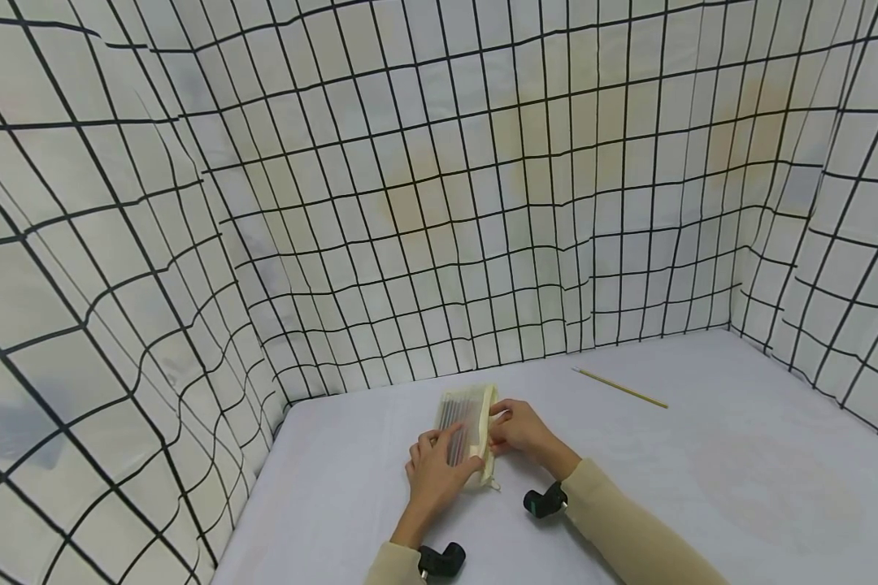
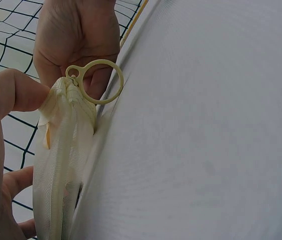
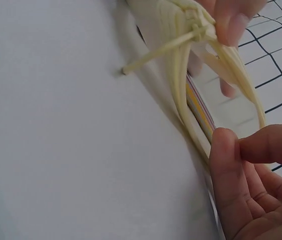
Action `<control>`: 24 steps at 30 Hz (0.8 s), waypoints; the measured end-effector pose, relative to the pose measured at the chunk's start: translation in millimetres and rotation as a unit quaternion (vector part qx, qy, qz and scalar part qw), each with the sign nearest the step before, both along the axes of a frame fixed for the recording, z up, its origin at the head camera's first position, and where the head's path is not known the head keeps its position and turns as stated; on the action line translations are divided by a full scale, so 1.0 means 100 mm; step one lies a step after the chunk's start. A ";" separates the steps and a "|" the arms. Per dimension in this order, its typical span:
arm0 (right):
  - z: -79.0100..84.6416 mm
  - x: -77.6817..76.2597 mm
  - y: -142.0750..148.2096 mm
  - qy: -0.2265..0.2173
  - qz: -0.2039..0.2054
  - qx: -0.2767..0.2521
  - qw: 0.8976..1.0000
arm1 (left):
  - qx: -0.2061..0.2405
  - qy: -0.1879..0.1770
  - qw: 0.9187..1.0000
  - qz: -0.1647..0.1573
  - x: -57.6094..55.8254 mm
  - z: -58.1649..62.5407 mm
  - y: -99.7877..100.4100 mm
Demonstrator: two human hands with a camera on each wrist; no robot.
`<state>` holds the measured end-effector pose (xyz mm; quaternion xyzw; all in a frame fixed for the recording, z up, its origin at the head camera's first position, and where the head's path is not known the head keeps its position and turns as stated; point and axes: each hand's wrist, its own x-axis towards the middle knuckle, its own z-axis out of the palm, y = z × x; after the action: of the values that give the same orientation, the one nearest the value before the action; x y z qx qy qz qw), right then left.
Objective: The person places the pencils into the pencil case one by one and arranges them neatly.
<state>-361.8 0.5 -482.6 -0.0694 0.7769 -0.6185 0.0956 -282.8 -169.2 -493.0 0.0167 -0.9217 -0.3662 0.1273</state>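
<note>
A pale yellow zip pouch [image 1: 474, 410] of see-through mesh lies on the white table, its zipped side toward the right. Slim striped sticks [image 3: 201, 107] show through its parted opening, and a ring-shaped zip pull [image 2: 120, 82] hangs from its near end. My left hand [image 1: 435, 470] lies across the pouch, thumb at the zip's near end and fingers spread on the mesh. At the opening's right side, my right hand [image 1: 521, 431] has its thumb and index finger close together on the edge. Part of that edge is hidden behind these fingers.
A thin yellow stick [image 1: 620, 387], pencil-like, lies on the table [image 1: 702, 471] to the far right. White cloth walls with a black grid [image 1: 483, 203] stand behind and at both sides. A black wrist camera [image 1: 545, 500] sits beside the right sleeve, another by the left.
</note>
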 end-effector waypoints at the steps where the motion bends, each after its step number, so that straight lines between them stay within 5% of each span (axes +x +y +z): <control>1: 0.00 0.00 0.01 0.002 0.001 0.000 1.000 | -0.001 0.000 1.000 0.000 0.01 0.00 0.00; 16: 0.14 -0.10 0.22 0.017 -0.015 0.082 0.996 | 0.002 0.007 1.000 0.001 0.00 -0.02 -0.01; 24: 0.26 -0.17 0.50 0.025 0.031 0.137 0.990 | 0.008 0.004 1.000 0.003 0.00 -0.01 0.00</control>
<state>-378.5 50.2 -456.2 -0.0955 0.8541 -0.5006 0.1040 -282.8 -168.8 -494.1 0.0187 -0.9183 -0.3729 0.1317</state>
